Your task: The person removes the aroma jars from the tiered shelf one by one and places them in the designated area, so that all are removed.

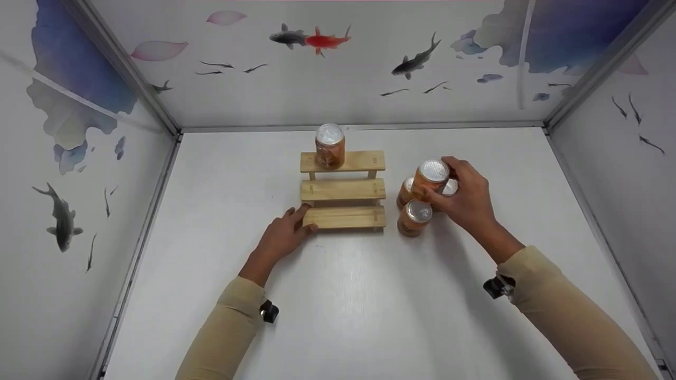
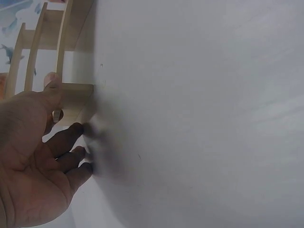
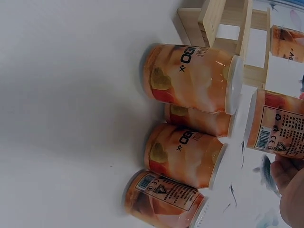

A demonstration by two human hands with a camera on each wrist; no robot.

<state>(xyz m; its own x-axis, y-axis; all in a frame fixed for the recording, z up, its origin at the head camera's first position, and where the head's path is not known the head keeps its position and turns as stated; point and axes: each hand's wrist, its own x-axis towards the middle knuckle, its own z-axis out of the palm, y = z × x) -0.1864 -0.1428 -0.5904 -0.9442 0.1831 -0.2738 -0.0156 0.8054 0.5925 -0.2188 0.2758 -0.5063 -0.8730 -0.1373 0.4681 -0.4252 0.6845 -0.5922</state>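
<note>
A three-step wooden rack (image 1: 343, 217) stands mid-table. My left hand (image 1: 282, 235) grips the left end of its lowest step between thumb and index finger; in the left wrist view the other fingers (image 2: 71, 159) curl loosely beside it. One orange can with a silver lid (image 1: 330, 148) stands upright on the top step, towards its left. My right hand (image 1: 467, 195) holds another orange can (image 1: 432, 177) by its sides, raised above several like it. Those standing cans (image 3: 183, 154) are grouped on the table right of the rack, partly hidden from above by the held can.
A white tabletop (image 1: 338, 306) lies under everything. Printed panels (image 1: 348, 79) with fish pictures close off the back and both sides, with metal edging (image 1: 364, 127) along the back. The standing cans are close to the rack's right side.
</note>
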